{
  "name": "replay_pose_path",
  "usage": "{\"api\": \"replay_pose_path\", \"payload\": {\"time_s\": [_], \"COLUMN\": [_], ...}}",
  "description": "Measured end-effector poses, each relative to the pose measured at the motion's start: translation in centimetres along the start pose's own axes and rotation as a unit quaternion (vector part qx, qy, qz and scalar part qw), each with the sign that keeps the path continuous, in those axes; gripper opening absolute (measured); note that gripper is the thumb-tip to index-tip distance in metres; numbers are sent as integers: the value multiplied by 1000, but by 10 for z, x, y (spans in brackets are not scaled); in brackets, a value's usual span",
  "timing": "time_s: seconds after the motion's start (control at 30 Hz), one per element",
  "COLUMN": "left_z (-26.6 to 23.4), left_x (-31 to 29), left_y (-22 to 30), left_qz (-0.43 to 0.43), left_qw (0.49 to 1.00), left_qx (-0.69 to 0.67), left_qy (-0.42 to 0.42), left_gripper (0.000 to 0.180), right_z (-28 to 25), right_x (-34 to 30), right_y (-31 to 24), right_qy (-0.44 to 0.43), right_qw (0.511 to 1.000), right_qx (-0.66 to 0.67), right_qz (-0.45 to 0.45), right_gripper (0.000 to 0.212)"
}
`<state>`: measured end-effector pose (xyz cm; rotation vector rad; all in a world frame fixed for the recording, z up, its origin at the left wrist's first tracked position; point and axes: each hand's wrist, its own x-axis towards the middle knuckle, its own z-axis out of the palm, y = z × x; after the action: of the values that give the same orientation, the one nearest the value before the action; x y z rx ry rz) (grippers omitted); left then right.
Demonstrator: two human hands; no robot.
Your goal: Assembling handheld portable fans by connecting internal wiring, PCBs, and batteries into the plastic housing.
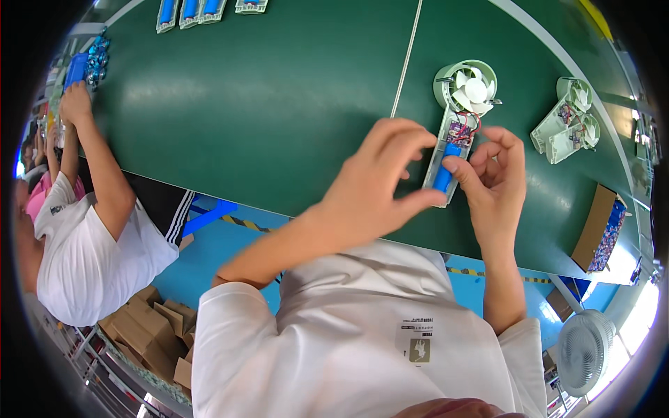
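Observation:
A pale green handheld fan [477, 90] lies on the green table, its round head with white blades facing up. Its opened handle casing [431, 180] shows a purple circuit board [458, 131] with red and black wires and a blue cylindrical battery [446, 171] below. My left hand [373, 184] steadies the casing from the left, thumb at its lower end and fingertips by its left edge. On the right, my right hand [496, 171] has its thumb pressed on the battery and its other fingers curled beside the casing.
Two similar fan parts [568, 125] lie to the right. A cardboard box [598, 226] of small parts sits at the right edge. Several casings with blue batteries [202, 10] are at the far left. A co-worker [97, 230] reaches toward a blue bin [77, 70].

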<state>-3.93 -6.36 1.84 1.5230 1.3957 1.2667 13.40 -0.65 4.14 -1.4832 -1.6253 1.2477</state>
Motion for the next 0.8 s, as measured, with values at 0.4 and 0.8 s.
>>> {"api": "replay_pose_path", "payload": {"time_s": [0.4, 0.8], "left_z": [-13, -27], "left_x": [92, 115], "left_y": [2, 0], "left_qz": [-337, -307], "left_qw": [896, 938], "left_qx": [-144, -53], "left_qy": [-252, -155], "left_gripper": [41, 33], "right_z": [-1, -11], "right_x": [-1, 39], "right_y": [13, 0], "right_qy": [-12, -79], "right_qw": [986, 990], "right_qx": [-74, 104], "right_qz": [-150, 61], "right_gripper": [25, 46]}}
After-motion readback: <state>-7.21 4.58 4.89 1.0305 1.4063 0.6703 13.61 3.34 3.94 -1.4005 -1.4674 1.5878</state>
